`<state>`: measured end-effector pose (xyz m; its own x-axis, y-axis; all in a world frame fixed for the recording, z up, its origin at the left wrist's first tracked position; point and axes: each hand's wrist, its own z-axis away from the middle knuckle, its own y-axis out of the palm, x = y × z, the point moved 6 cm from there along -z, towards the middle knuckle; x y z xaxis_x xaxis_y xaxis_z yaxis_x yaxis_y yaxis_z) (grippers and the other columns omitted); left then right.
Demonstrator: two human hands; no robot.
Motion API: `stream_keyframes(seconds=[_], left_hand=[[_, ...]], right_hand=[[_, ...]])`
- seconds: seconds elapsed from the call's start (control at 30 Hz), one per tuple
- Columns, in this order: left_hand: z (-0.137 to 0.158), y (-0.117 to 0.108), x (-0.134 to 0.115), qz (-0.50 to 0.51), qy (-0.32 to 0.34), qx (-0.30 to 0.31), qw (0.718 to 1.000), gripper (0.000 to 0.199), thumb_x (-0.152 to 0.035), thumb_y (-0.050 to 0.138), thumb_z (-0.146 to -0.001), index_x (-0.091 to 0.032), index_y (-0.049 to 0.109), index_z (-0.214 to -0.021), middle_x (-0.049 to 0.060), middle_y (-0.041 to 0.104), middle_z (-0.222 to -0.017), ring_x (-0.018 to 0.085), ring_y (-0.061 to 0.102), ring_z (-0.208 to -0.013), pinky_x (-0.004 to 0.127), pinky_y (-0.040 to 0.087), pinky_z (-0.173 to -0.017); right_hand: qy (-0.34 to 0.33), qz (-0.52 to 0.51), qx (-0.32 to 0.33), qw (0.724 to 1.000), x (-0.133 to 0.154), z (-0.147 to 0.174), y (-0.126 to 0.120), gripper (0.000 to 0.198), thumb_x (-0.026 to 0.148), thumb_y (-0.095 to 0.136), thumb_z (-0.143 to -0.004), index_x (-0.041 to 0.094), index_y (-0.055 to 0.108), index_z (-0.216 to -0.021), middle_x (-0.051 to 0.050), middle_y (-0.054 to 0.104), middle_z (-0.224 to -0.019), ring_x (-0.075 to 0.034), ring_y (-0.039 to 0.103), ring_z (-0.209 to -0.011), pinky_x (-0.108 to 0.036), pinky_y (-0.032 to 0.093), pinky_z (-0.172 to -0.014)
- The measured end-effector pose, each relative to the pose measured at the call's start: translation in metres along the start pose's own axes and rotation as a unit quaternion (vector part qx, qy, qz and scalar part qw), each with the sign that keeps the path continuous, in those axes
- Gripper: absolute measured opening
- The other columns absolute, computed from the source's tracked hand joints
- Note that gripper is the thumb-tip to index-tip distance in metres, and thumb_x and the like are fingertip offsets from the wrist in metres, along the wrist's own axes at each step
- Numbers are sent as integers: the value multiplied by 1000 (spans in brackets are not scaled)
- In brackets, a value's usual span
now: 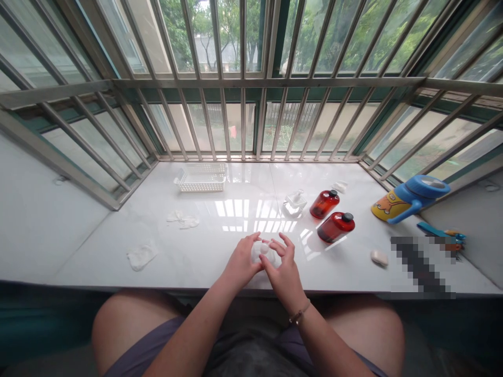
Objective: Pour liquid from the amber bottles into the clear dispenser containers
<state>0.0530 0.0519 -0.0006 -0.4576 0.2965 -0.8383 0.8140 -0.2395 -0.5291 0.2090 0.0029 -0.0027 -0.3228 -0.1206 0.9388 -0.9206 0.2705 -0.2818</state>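
Between my hands, close to the front edge of the counter, is a small clear bottle (257, 251) with a whitish, translucent top; the fingers hide much of it. My left hand (240, 261) wraps round its left side. On the other side, my right hand (283, 269) has its thumb and curved fingers at the top, with some fingers raised. Farther back on the right stands a similar clear, square-looking bottle (294, 203). Beside it are two red-amber bottles with black caps, one farther back (324, 204) and one nearer (335, 228).
A white perforated basket (201, 180) sits at the back left of the counter. Crumpled white tissues (142, 255) lie at left. A blue-and-yellow cartoon jug (406, 198), a pale soap-like piece (379, 257) and blue-handled items (440, 233) are at right. Metal bars (259, 82) enclose the back.
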Motion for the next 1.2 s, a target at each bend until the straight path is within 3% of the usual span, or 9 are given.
stream_keyframes(seconds=[0.2, 0.43, 0.6, 0.7, 0.77, 0.9, 1.03, 1.1, 1.2], left_hand=[[2, 4, -3, -16, 2, -28, 999, 77, -18, 85, -79, -28, 55, -149, 8, 70, -138, 33, 66, -130, 57, 52, -116], [9, 20, -14, -78, 50, -107, 990, 60, -18, 76, -89, -24, 57, -145, 12, 71, -132, 34, 67, -124, 56, 57, -111], [2, 45, -19, -72, 79, -82, 991, 75, -18, 77, -91, -24, 43, -158, 14, 68, -140, 34, 66, -130, 57, 56, -114], [-1, 52, -28, -60, 99, -56, 992, 93, -23, 86, -87, -24, 34, -164, 18, 57, -158, 37, 57, -146, 59, 51, -122], [3, 49, -37, -52, 119, -51, 990, 82, -22, 83, -91, -24, 41, -161, 17, 56, -161, 36, 54, -150, 57, 50, -124], [31, 31, -47, -39, 148, -35, 988, 21, -16, 61, -105, -24, 72, -122, 7, 79, -108, 24, 76, -103, 40, 63, -95], [82, 31, -39, -59, 205, 33, 976, 18, -24, 59, -108, -22, 78, -107, 6, 78, -87, 20, 73, -82, 31, 58, -78], [109, 43, -20, -14, 169, 109, 980, 18, -31, 65, -105, -22, 80, -104, 5, 79, -84, 18, 72, -76, 28, 56, -75], [142, 68, 38, 102, -47, 239, 965, 32, -50, 73, -96, -20, 80, -91, 3, 75, -75, 14, 67, -63, 23, 48, -61]], right_hand=[[-4, 34, -35, 999, -2, -4, 2, 53, 42, 69, -99, 27, 47, -145, -10, 78, -117, -30, 76, -117, -52, 60, -104], [-41, 90, -82, 992, -9, -4, -12, 39, 53, 72, -97, 28, 52, -118, -10, 76, -112, -30, 73, -102, -48, 62, -90], [-77, 142, -112, 981, -11, -5, -34, 43, 63, 66, -99, 27, 52, -119, -10, 73, -110, -29, 70, -96, -48, 61, -87], [-93, 183, -133, 970, -17, -15, -55, 48, 67, 62, -100, 26, 52, -121, -12, 72, -114, -28, 68, -92, -48, 60, -86], [-100, 213, -149, 961, -21, -27, -72, 50, 69, 57, -103, 24, 53, -125, -15, 71, -117, -28, 67, -90, -49, 59, -85], [-105, 276, -164, 941, -27, -55, -101, 57, 69, 45, -107, 19, 55, -131, -18, 72, -115, -32, 67, -95, -51, 57, -86], [-110, 328, -167, 923, -22, -67, -114, 61, 67, 44, -107, 15, 57, -137, -21, 70, -118, -38, 62, -106, -55, 53, -94], [-109, 373, -186, 903, -14, -67, -117, 65, 66, 48, -106, 11, 57, -139, -24, 68, -120, -41, 59, -109, -58, 51, -97], [-111, 452, -189, 865, 6, -76, -115, 62, 61, 48, -108, 9, 55, -141, -24, 64, -122, -41, 57, -113, -56, 49, -100]])
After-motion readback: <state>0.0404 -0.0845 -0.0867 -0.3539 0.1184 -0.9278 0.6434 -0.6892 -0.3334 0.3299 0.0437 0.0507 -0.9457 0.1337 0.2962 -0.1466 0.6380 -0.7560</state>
